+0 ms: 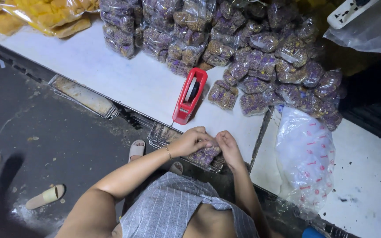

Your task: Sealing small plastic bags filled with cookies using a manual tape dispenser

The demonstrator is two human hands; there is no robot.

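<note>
Packet: small clear plastic packet (pixel 204 154) of purple and tan dried bits, held at the near edge of the white table (pixel 111 70), just in front of the red tape dispenser (pixel 189 96).
Left hand: our left hand (pixel 191 141) curls over the packet's top, fingers pressed down on the film and pinching its gathered end.
Right hand: our right hand (pixel 228 147) meets it from the other side, fingertips pinching the same packet; the two hands touch above it.
Handling: we judge it light and soft, a loose fill that shifts under a squeeze; the film looks slick and crinkly, so the firm place to hold is the twisted neck, not the belly.
Fragility: the dried bits probably crumble if pressed hard, and thin film can tear at a fold.
Dispenser: hard red plastic shell with a dark roll inside, lying on the table just beyond our hands.
Pile: finished purple packets (pixel 261 66) heaped behind and to the right of the dispenser, lumpy, glossy, each about the same shape.
Yellow bags: bags of yellow pieces (pixel 49 15) far left of the dispenser, at the table's back corner.
Empty bags: limp stack of clear bags with red print (pixel 307 154), right of the dispenser, draped over the table's seam.
Rack: wire tray (pixel 84 97) under the table edge, left of the dispenser, rusty and flat.
Floor: dark, dusty concrete with sandals (pixel 45 196) below.
</note>
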